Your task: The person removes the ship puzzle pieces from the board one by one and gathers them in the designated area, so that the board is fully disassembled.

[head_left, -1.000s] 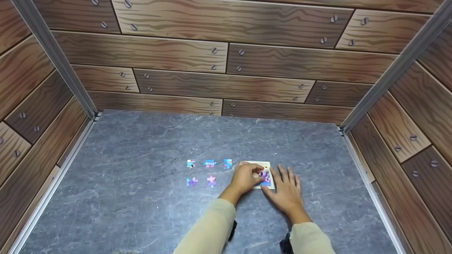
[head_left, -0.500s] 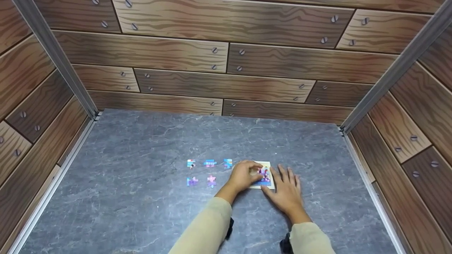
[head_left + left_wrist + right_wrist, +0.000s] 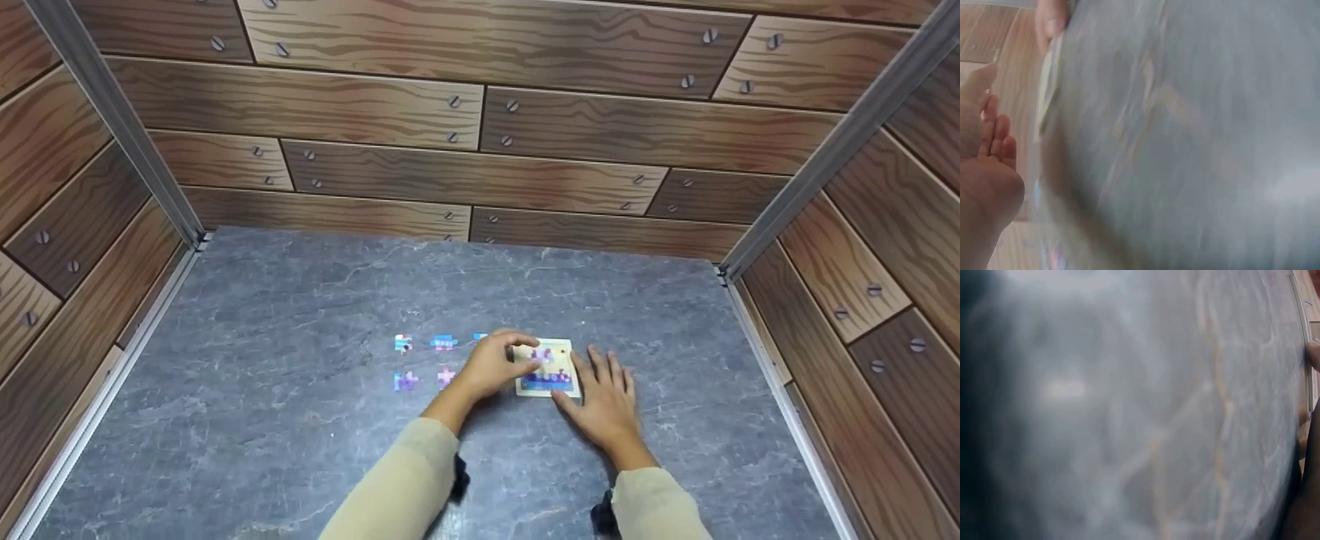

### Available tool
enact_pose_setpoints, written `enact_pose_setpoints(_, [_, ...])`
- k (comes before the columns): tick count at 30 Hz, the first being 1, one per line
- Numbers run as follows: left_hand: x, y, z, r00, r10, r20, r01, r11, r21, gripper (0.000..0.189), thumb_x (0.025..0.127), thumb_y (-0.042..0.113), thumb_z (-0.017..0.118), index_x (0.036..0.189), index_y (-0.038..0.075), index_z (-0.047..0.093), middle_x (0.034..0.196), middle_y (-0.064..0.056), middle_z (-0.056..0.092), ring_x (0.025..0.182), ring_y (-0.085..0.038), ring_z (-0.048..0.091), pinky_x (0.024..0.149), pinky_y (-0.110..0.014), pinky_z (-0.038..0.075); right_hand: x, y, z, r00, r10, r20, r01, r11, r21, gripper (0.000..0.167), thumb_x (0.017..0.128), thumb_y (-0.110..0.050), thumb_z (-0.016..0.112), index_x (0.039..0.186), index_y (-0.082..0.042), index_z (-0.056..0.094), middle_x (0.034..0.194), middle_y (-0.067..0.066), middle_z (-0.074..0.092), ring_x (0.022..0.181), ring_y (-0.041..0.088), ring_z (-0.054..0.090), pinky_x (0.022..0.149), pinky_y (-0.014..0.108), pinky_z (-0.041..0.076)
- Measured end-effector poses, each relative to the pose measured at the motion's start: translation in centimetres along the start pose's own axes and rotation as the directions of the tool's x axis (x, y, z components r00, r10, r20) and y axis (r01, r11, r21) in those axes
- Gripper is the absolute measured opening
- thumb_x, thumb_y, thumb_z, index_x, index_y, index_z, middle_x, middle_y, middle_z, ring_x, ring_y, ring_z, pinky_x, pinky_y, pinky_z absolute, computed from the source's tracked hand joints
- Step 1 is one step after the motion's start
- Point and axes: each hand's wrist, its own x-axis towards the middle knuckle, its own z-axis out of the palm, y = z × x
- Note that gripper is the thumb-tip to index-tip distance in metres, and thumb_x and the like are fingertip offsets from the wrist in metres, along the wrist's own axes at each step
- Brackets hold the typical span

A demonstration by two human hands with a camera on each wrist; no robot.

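Brown wood-patterned walls (image 3: pixel 375 112), printed with grain and screw heads, surround the far side and both flanks of a grey marbled table (image 3: pixel 300 322) as you work with two bare hands. Metal runs up the far corners in a left post (image 3: pixel 121 116) and a right post (image 3: pixel 835 150). Your pale left sleeve (image 3: pixel 397 480) and right sleeve (image 3: pixel 660 502) reach in from the near side. Your right hand (image 3: pixel 604 401) lies with fingers spread, index finger and thumb at the right and near edges of a cream-rimmed puzzle board (image 3: pixel 555 342). Your left hand (image 3: pixel 491 366) is loose, its thumb and fingers parted in an easy curve at the board's left side; whether the tips touch it cannot be told. The board sits between your hands, right of the table's centre, a blue-and-purple strip (image 3: pixel 547 381) along its near part. To your left, five loose pieces form two rows: a multicoloured piece (image 3: pixel 403 343), a blue piece (image 3: pixel 444 343) and a half-hidden piece (image 3: pixel 480 336) farther off; a purple-blue piece (image 3: pixel 406 382) and a pink piece (image 3: pixel 446 376), partly covered by your wrist, nearer.
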Motion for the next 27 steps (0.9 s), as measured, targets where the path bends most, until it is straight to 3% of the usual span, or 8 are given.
enact_pose_setpoints(5, [-1.3,-0.6,-2.7,0.997,0.05,0.065,-0.061,0.982,0.18,0.033,0.091,0.024,0.087,0.121,0.01,0.081,0.131,-0.011,0.077,0.131,-0.032,0.069,0.12,-0.047,0.05,-0.2,0.2,0.1,1.0,0.012,0.003,-0.012,1.0,0.003,0.089,0.098,-0.07,0.061,0.169,-0.021,0.039,0.179,0.017,0.028,0.167,0.051,0.016,0.132,0.074,0.007])
enact_pose_setpoints(13, [-3.3,-1.6,-5.6,0.993,0.042,0.11,-0.075,0.945,0.319,0.031,0.09,0.023,0.089,0.117,0.011,0.082,0.123,-0.008,0.079,0.125,-0.031,0.068,0.116,-0.05,0.05,-0.3,0.2,0.1,1.0,0.002,-0.017,-0.002,1.0,0.005,0.089,0.097,-0.07,0.063,0.167,-0.019,0.042,0.178,0.017,0.031,0.166,0.051,0.018,0.132,0.075,0.009])
enact_pose_setpoints(18, [-4.1,-2.1,-6.4,0.991,0.044,0.128,-0.091,0.916,0.39,0.029,0.089,0.027,0.09,0.114,0.014,0.083,0.12,-0.005,0.08,0.123,-0.03,0.069,0.122,-0.055,0.043,-0.2,0.0,0.1,1.0,-0.003,-0.017,0.003,1.0,0.001,0.089,0.097,-0.07,0.063,0.167,-0.019,0.042,0.178,0.017,0.031,0.166,0.051,0.018,0.132,0.075,0.01])
enact_pose_setpoints(21, [-4.4,-2.2,-6.5,0.991,0.042,0.13,-0.092,0.906,0.413,0.027,0.087,0.028,0.091,0.111,0.017,0.084,0.118,-0.001,0.082,0.118,-0.028,0.068,0.117,-0.054,0.044,-0.1,-0.1,0.1,1.0,-0.008,-0.019,0.008,1.0,0.008,0.089,0.097,-0.069,0.064,0.167,-0.019,0.042,0.178,0.018,0.031,0.166,0.052,0.018,0.132,0.075,0.009])
enact_pose_setpoints(23, [-4.5,-2.3,-6.4,0.991,0.043,0.124,-0.093,0.897,0.433,0.027,0.085,0.029,0.092,0.109,0.02,0.085,0.117,0.001,0.082,0.114,-0.026,0.066,0.107,-0.05,0.047,-0.1,-0.1,0.0,1.0,-0.007,-0.019,0.007,1.0,0.01,0.089,0.097,-0.069,0.064,0.168,-0.019,0.041,0.178,0.018,0.031,0.166,0.051,0.018,0.132,0.075,0.009])
enact_pose_setpoints(27, [-4.6,-2.4,-6.3,0.992,0.023,0.127,-0.079,0.884,0.461,0.026,0.085,0.031,0.092,0.109,0.022,0.085,0.119,0.003,0.081,0.112,-0.025,0.061,0.103,-0.047,0.045,0.0,-0.2,0.0,1.0,-0.006,-0.015,0.006,1.0,0.009,0.09,0.097,-0.069,0.063,0.168,-0.019,0.04,0.178,0.017,0.03,0.167,0.051,0.017,0.132,0.075,0.008])
